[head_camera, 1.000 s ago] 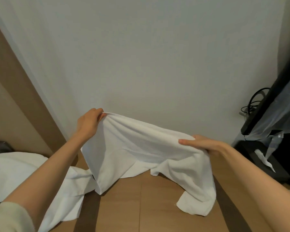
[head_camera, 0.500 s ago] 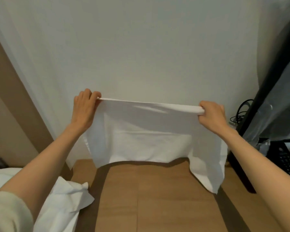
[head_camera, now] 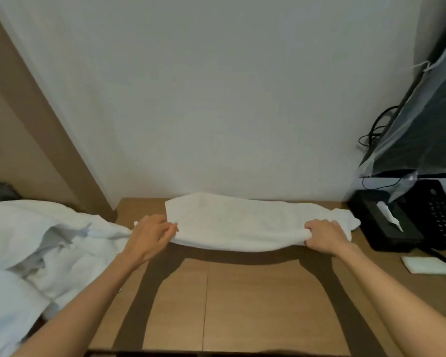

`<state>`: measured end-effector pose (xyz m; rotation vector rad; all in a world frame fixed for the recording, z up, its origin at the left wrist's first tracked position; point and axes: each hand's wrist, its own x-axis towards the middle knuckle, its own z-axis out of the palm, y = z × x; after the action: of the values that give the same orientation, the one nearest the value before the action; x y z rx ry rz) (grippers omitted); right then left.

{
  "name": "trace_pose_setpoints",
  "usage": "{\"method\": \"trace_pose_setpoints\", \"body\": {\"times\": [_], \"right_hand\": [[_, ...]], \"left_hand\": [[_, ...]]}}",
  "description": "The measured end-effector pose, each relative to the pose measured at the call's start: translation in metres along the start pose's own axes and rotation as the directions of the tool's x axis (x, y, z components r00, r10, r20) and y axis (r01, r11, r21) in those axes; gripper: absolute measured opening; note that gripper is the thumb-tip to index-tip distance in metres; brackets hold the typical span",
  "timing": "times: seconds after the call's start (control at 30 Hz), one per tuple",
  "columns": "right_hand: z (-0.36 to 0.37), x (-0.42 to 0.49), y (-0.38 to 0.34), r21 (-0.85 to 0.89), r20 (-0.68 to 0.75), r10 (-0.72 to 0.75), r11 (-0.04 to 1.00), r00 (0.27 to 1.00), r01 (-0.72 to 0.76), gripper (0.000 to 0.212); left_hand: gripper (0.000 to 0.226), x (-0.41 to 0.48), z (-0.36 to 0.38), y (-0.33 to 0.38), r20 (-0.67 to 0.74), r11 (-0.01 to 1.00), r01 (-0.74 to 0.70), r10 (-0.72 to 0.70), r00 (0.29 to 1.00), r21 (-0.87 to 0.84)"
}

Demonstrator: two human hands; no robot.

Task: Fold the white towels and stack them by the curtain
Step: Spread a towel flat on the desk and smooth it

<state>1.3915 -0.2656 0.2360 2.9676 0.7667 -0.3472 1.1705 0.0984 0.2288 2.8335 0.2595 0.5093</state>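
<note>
A white towel (head_camera: 242,222) lies stretched sideways across the far part of the wooden table (head_camera: 242,305), close to the white wall. My left hand (head_camera: 150,235) pinches its near left edge. My right hand (head_camera: 322,235) grips the near right edge, with the towel's right end bunched beyond it. The near edge hangs a little above the wood and casts a shadow. A loose heap of white towels (head_camera: 36,253) lies at the left, spilling over the table's left side.
A black tissue box (head_camera: 381,222) and a black telephone (head_camera: 443,217) stand at the right, with a cable and a white pad (head_camera: 428,265) in front. A plastic-covered screen (head_camera: 428,119) leans above them. A beige curtain (head_camera: 16,119) hangs at the left.
Both hands have come down from chest height, laying the held towel onto the far part of the table. The view has tilted down too.
</note>
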Motion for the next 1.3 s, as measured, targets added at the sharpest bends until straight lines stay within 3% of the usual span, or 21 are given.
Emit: {"method": "trace_pose_setpoints", "body": {"times": [0.2,0.37,0.43,0.5,0.57,0.67,0.73,0.83,0.93,1.1,1.3], "right_hand": [[0.061,-0.029,-0.002,-0.065,0.295,-0.008,0.998,0.955,0.028,0.031],[0.081,-0.044,-0.005,-0.126,0.547,0.063,0.992,0.835,0.007,0.076],[0.083,-0.046,-0.006,-0.042,0.650,0.016,0.999,0.759,0.015,0.073],[0.082,-0.047,-0.011,0.146,0.700,-0.084,0.989,0.709,-0.027,0.062],[0.078,-0.046,-0.020,0.306,0.625,-0.162,0.951,0.764,-0.048,0.056],[0.078,-0.037,-0.037,0.490,0.358,-0.223,0.871,0.907,0.021,0.034],[0.084,-0.034,-0.050,0.452,0.229,-0.285,0.878,0.931,0.158,0.037],[0.108,-0.036,-0.069,0.326,0.206,-0.367,0.900,0.907,0.291,0.059],[0.145,-0.039,-0.077,0.245,0.252,-0.315,0.935,0.915,0.255,0.068],[0.189,-0.054,-0.060,0.050,0.035,-0.203,0.978,0.978,0.201,0.068],[0.186,-0.054,-0.063,0.067,-0.048,-0.190,0.979,0.981,0.193,0.061]], "left_hand": [[0.031,-0.073,0.050,-0.002,0.385,0.986,0.166,-0.152,0.910,-0.004],[0.042,-0.103,0.065,0.011,0.665,0.978,0.178,-0.205,0.718,0.109],[0.049,-0.106,0.065,0.017,0.720,0.973,0.167,-0.229,0.655,0.157],[0.049,-0.105,0.064,0.020,0.706,0.966,0.147,-0.257,0.660,0.215],[0.042,-0.101,0.064,0.023,0.638,0.951,0.187,-0.305,0.707,0.247],[0.035,-0.091,0.069,0.030,0.451,0.946,0.273,-0.322,0.832,0.173],[0.040,-0.086,0.078,0.039,0.389,0.958,0.249,-0.285,0.876,0.141],[0.050,-0.085,0.100,0.057,0.470,0.951,0.183,-0.283,0.836,0.248],[0.053,-0.100,0.126,0.062,0.475,0.920,0.296,-0.387,0.790,0.258],[0.057,-0.136,0.139,0.050,0.278,0.805,0.538,-0.591,0.757,0.248],[0.056,-0.144,0.133,0.055,0.259,0.750,0.632,-0.660,0.705,0.194]]}}
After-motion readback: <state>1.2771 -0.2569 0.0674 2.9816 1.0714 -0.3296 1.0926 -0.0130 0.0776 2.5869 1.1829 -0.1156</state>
